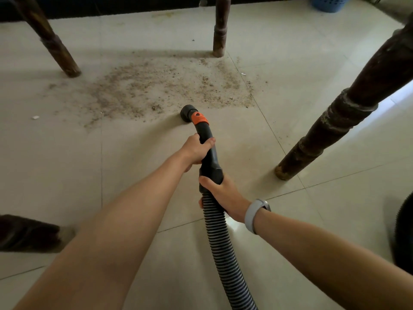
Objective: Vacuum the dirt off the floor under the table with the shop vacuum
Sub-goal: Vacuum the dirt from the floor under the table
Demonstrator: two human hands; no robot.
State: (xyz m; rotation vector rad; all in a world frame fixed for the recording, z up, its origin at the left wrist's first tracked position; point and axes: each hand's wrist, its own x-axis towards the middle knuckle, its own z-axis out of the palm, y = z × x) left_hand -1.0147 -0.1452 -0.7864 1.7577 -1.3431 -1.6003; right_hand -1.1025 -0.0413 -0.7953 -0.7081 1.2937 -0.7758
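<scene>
- We grip the black nozzle wand (206,148) with our left hand (196,151), fingers wrapped round it, while our right hand (220,193) clasps the cuff where the ribbed hose (220,238) joins on.
- The round nozzle mouth (186,113), just beyond the orange collar (199,118), sits at the near edge of the dirt patch (165,88), which spreads over the pale floor tiles (290,63) between the bench legs.
- Most of the grit looks untouched, so we judge the job barely begun.
- Risks as we see them: sweeping too fast could scatter loose grains toward the far leg (220,30); lifting the mouth off the tile would lose suction.
- The hose could snag on the near right leg (330,121) and jerk the wand off line.
- The white scrap (35,117) at left lies well apart and could be missed.
</scene>
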